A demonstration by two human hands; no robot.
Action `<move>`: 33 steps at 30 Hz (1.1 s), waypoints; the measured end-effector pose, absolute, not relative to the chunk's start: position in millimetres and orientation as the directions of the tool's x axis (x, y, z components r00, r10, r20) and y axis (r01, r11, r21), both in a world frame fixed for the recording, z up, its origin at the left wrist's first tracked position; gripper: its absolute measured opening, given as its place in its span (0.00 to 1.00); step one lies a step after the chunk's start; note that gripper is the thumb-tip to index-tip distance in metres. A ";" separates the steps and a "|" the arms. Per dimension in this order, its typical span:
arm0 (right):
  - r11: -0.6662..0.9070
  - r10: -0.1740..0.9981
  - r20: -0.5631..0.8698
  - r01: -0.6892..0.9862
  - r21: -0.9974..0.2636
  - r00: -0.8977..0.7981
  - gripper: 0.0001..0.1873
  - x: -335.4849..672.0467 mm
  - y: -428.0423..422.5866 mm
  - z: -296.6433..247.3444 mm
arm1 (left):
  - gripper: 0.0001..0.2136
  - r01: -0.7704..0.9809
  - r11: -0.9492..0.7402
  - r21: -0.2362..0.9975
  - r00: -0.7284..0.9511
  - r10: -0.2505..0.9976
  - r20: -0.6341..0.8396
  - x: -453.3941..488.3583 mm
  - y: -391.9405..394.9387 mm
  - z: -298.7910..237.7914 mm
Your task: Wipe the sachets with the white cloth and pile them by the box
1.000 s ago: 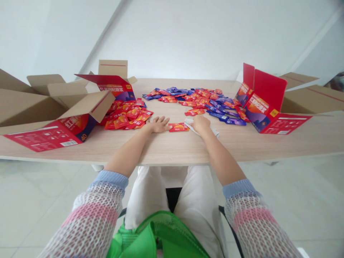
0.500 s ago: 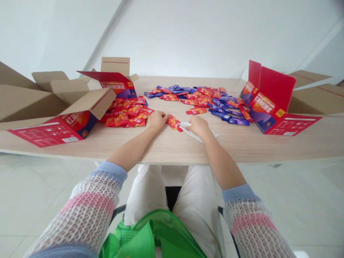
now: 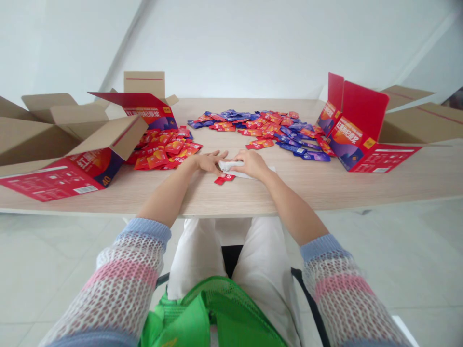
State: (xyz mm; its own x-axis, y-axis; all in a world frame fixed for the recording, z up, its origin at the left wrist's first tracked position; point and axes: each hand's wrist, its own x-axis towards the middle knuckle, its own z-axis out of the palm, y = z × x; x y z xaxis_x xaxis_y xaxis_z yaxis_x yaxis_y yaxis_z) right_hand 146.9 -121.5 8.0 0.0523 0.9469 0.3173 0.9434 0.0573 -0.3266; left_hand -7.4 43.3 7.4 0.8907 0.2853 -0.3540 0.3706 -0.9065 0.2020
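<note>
My right hand (image 3: pixel 252 163) is closed around a bunched white cloth (image 3: pixel 231 166), part of which trails along the tabletop toward my wrist. The cloth lies over a red sachet (image 3: pixel 224 179), whose near end sticks out below it. Close by on the left, my left hand (image 3: pixel 210 162) rests with its fingers stretched out at the cloth's edge; how far it touches the sachet is hidden. A heap of red sachets (image 3: pixel 164 150) lies just left of my left hand.
Red and blue sachets (image 3: pixel 282 130) are spread across the back of the table (image 3: pixel 231 205). Open red cartons stand at both sides: a large one (image 3: pixel 97 168) at near left, one behind it (image 3: pixel 144 108), and another (image 3: pixel 358 140) at right. A white wall rises behind.
My right hand has moved left with the cloth, from the sachet's right end to over it. The fingers of my left hand have spread out flatter. The view has shifted slightly.
</note>
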 end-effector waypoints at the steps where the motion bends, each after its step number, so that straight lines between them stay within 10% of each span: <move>1: 0.113 0.953 0.302 0.940 -0.323 -0.011 0.16 144.2 -121.1 7.3 | 0.47 0.364 -0.909 0.204 0.886 0.270 -0.376 -7.5 45.2 8.1; 6: 0.158 0.968 0.238 0.926 -0.343 -0.077 0.18 144.4 -117.2 4.3 | 0.53 0.378 -0.901 0.212 0.855 0.252 -0.454 -5.6 45.3 10.7; 24: -0.518 0.785 0.212 0.804 -0.291 0.582 0.21 192.7 -111.5 -6.6 | 0.59 0.411 -0.873 0.263 0.852 0.265 -0.452 -3.7 30.0 14.6; 33: 0.025 0.792 0.546 0.879 -0.475 0.273 0.18 198.5 -106.2 -16.5 | 0.61 0.414 -0.889 0.196 0.852 0.303 -0.428 -3.7 25.7 9.6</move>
State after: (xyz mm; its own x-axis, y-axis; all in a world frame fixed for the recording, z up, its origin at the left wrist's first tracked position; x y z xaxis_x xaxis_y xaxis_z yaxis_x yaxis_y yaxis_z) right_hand 198.5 -106.2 -16.5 0.2728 0.7918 0.5465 0.8795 0.0250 -0.4753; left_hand -3.7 25.7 9.6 0.8517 0.3025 -0.4279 0.4143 -0.8887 0.1963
